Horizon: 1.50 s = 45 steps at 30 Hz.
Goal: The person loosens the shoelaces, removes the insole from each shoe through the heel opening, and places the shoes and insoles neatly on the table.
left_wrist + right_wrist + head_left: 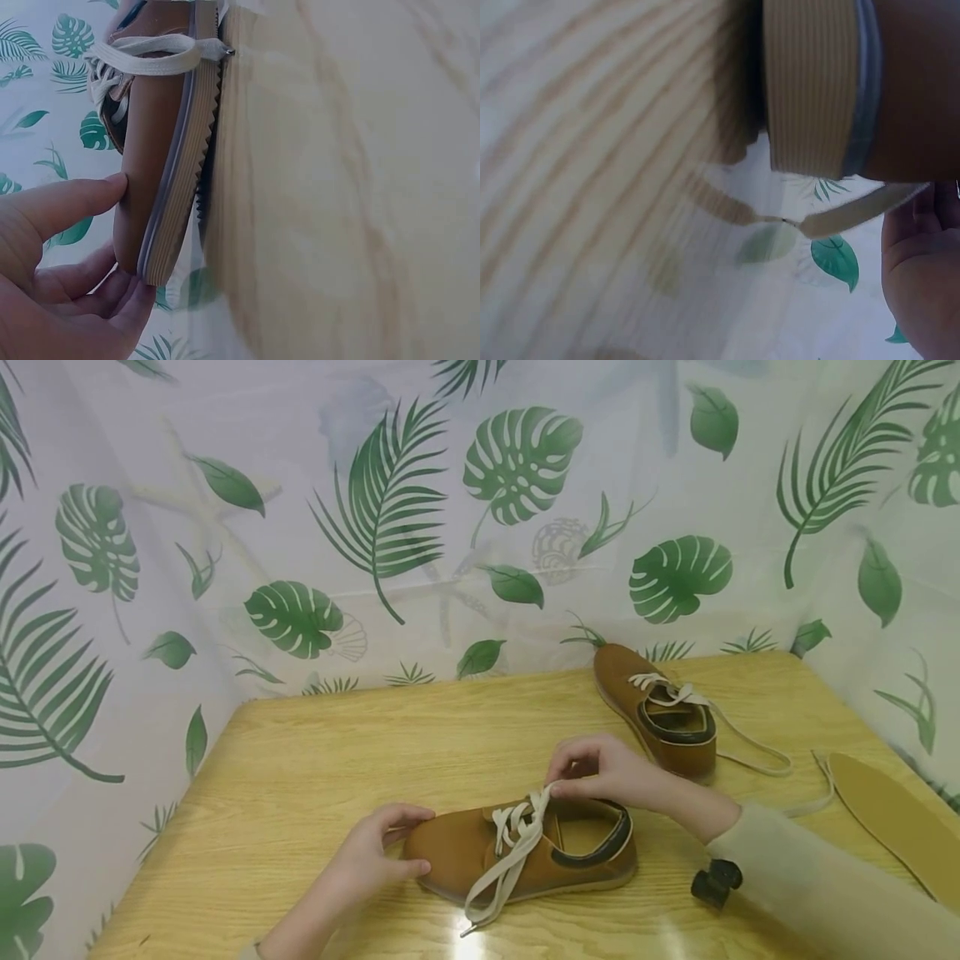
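Observation:
A brown shoe (pixel 450 847) with a light sole lies on the table, its toe to the left. My left hand (pixel 367 853) holds the toe, thumb on the near side and fingers round the front; the left wrist view shows this hand (pixel 56 277) at the toe tip. White shoelaces (pixel 517 852) cross the tongue, and one loop hangs over the near side to the table. At the shoe's opening, my right hand (pixel 600 770) pinches the lace between thumb and fingers. The shoe's heel (pixel 810 90) covers part of the right wrist view, with the right hand (pixel 922 281) partly behind it.
Behind, to the right, stands a second brown shoe (pixel 621 681), its long lace (pixel 761 767) trailing on the wooden table (pixel 315 760). A flat tan insole-shaped piece (pixel 888 806) lies at the right edge. A leaf-print sheet (pixel 420 643) encloses the table's back and sides.

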Tool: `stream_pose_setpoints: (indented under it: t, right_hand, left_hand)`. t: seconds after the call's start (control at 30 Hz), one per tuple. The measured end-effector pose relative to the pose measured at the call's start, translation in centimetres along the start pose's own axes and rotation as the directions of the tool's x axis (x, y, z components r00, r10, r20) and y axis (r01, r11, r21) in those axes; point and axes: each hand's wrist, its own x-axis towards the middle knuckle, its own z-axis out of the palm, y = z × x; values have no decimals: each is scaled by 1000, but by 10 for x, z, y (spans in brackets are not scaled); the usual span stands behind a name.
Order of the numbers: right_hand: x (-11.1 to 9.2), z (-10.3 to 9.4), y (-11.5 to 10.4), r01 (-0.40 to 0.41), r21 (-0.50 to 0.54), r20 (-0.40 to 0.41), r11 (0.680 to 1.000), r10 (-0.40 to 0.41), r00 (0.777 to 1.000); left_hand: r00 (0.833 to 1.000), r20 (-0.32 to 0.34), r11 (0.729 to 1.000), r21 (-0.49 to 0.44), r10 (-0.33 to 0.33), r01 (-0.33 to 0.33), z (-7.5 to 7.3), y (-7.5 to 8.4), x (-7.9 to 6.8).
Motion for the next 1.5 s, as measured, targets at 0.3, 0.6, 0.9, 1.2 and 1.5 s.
stream_pose_setpoints:
  t: [0.3,0.6,0.9,1.2,1.5]
  right_hand:
    - [6,11,1,-55,-60,-81,997,50,995]
    - [0,7,2,-130,-23,-142,991,125,982]
    - [-11,-14,-9,-307,92,-238,947,320,917]
    - [-22,-32,-13,-370,185,-270,911,409,872]
    - [-30,-43,-15,-356,306,-284,883,441,851]
  left_hand:
    - [1000,-22,1000,25,-4,4,1,2,-5]
    - [1000,-17,998,57,4,-3,5,3,-5]
    - [999,-12,996,83,35,-34,5,3,-3]
    - [1000,-12,998,64,28,-27,5,2,-2]
    - [1000,-10,998,60,18,-17,6,3,-2]
